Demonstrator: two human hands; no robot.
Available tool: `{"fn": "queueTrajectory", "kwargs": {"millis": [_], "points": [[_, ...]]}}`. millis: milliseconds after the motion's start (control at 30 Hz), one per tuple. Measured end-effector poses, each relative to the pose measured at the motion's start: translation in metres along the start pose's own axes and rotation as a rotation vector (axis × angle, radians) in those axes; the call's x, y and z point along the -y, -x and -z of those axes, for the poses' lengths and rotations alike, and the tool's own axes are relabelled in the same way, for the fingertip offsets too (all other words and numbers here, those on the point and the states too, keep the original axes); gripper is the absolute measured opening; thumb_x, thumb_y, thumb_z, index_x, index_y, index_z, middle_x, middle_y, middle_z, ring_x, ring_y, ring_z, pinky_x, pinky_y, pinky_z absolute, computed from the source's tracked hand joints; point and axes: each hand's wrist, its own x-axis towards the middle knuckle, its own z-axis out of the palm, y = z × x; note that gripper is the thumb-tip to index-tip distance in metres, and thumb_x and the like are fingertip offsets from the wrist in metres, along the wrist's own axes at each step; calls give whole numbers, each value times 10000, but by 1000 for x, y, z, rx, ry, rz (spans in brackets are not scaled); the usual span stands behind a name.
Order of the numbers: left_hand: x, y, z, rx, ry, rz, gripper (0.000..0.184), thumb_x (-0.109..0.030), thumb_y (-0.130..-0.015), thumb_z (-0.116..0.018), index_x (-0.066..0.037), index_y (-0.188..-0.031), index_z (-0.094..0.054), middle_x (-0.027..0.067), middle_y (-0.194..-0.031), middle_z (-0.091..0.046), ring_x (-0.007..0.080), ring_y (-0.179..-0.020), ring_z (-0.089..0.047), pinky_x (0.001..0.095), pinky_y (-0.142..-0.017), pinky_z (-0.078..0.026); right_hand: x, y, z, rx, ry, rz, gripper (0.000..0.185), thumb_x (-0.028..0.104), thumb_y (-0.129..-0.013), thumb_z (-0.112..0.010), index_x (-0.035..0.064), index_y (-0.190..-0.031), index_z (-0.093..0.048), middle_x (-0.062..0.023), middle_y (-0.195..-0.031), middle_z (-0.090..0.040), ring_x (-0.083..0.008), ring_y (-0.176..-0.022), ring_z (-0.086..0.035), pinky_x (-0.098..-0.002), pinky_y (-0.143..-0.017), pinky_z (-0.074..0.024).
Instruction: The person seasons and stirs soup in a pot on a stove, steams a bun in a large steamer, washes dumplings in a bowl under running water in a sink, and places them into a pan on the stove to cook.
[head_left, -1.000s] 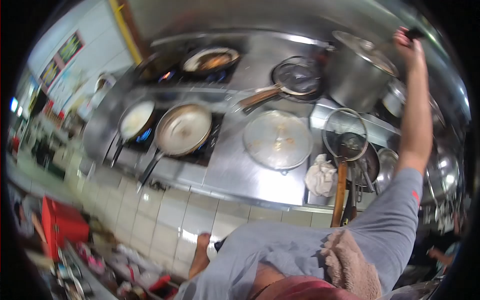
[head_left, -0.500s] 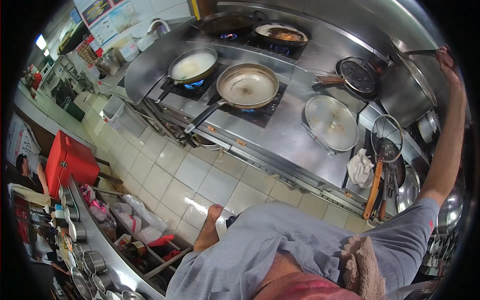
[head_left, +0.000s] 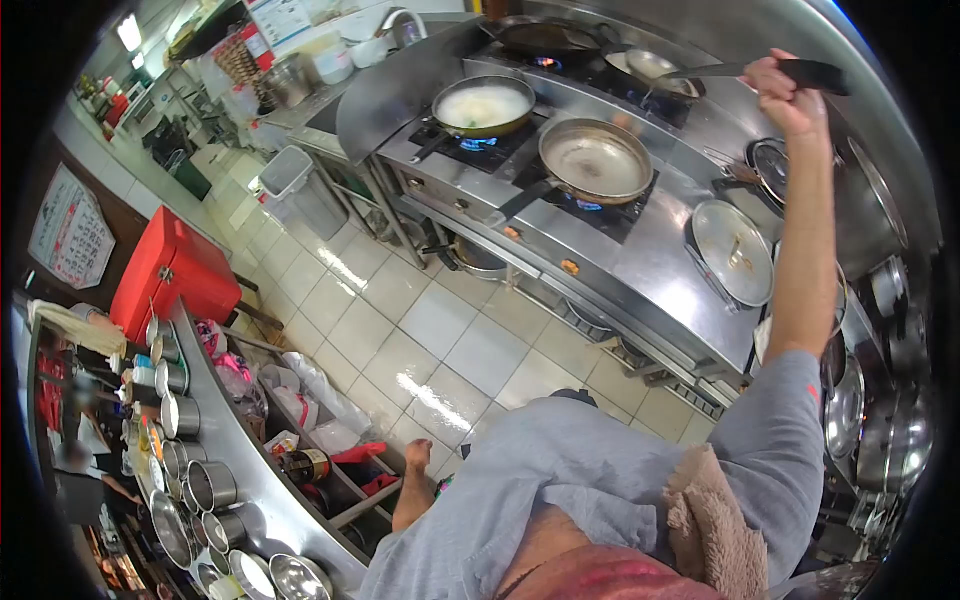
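Observation:
My right hand (head_left: 790,95), arm stretched over the stove, is closed around the dark handle of a long ladle (head_left: 715,70). Its bowl end lies at the back right pan (head_left: 690,88); pale liquid shows there, and I cannot separate bowl from pan clearly. My left hand (head_left: 418,455) hangs low at my side over the floor; its fingers are too small to read, and no held thing shows. On the front burners are a wide pan (head_left: 597,160) with a pale, scorched base and a smaller pan (head_left: 484,106) of whitish, steaming liquid, both over blue flames.
A dark wok (head_left: 550,38) sits at the back left burner. A round metal lid (head_left: 733,253) lies on the stove's right side, near a tall stockpot (head_left: 870,210). Behind me, a steel counter (head_left: 260,500) carries several metal pots. A red box (head_left: 170,275) stands beyond it.
My right hand has brought the ladle from the tall stockpot at the right across to the back right pan. The view has turned right. My left arm still hangs down.

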Motion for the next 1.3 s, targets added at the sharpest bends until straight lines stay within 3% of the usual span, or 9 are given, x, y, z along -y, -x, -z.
{"fn": "queueTrajectory", "kwargs": {"millis": [100,167,233,367,467,533,733,1233,1300], "points": [[44,6,-2,-69,150,86,296,-233,-740,-586,-5,-922,-635,155,-855,-646,242,-845,-616,313,-750,-467,-49,-58,28,33,-69,-95,168,61,-768,-531,-28,-729,-393,-90,-644,-415,-115,-421,-353,-217,-361,-273],[52,23,8,43,-715,-525,273,-247,-762,-545,-30,-895,-643,130,-843,-647,248,-845,-618,315,-750,-472,-82,-96,48,49,-49,-165,172,74,-749,-546,-18,-680,-418,-75,-594,-406,-113,-436,-365,-213,-363,-279],[48,45,-3,65,-225,-107,269,-263,-780,-510,-55,-877,-650,111,-847,-648,258,-858,-614,322,-765,-472,-115,-130,71,64,-25,-150,173,104,-719,-583,12,-666,-447,-61,-591,-426,-107,-451,-373,-217,-372,-289],[81,45,-28,-82,-207,-321,279,-277,-777,-516,-47,-862,-649,116,-818,-650,255,-823,-621,321,-746,-477,-176,-180,103,-50,152,-208,128,105,-710,-605,21,-698,-508,-71,-638,-504,-124,-474,-421,-231,-394,-324],[72,28,-36,-90,39,74,256,-242,-753,-555,-20,-851,-636,117,-760,-648,241,-706,-622,324,-664,-472,-219,-194,117,-71,538,-82,134,116,-697,-613,26,-708,-514,-70,-635,-516,-133,-478,-446,-244,-401,-350],[65,16,-30,-98,0,36,224,-209,-745,-568,-19,-842,-635,95,-730,-637,220,-667,-607,322,-623,-464,-234,-198,120,-64,688,-156,131,120,-687,-603,25,-688,-512,-75,-640,-517,-137,-498,-474,-257,-422,-387],[-60,15,13,-170,377,215,156,-127,-744,-581,-32,-865,-605,10,-623,-542,125,-528,-510,282,-443,-415,-242,-208,129,-210,1502,50,630,-16,-598,-564,-10,-1167,-296,-87,-688,-504,-153,-508,-497,-295,-435,-401],[-141,-121,102,-32,496,166,153,-133,-784,-584,-48,-911,-580,-14,-679,-526,90,-567,-487,242,-450,-404,-312,-231,134,-470,1373,-41,669,-70,-617,-523,-1,-1241,-292,-65,-566,-487,-152,-425,-484,-297,-362,-390],[-163,-142,127,18,461,-40,218,-133,-796,-584,-34,-991,-582,16,-761,-565,99,-630,-509,242,-511,-419,-328,-237,142,-535,1330,-35,665,-62,-617,-532,-8,-1236,-294,-70,-574,-492,-159,-433,-492,-303,-370,-398]]}}
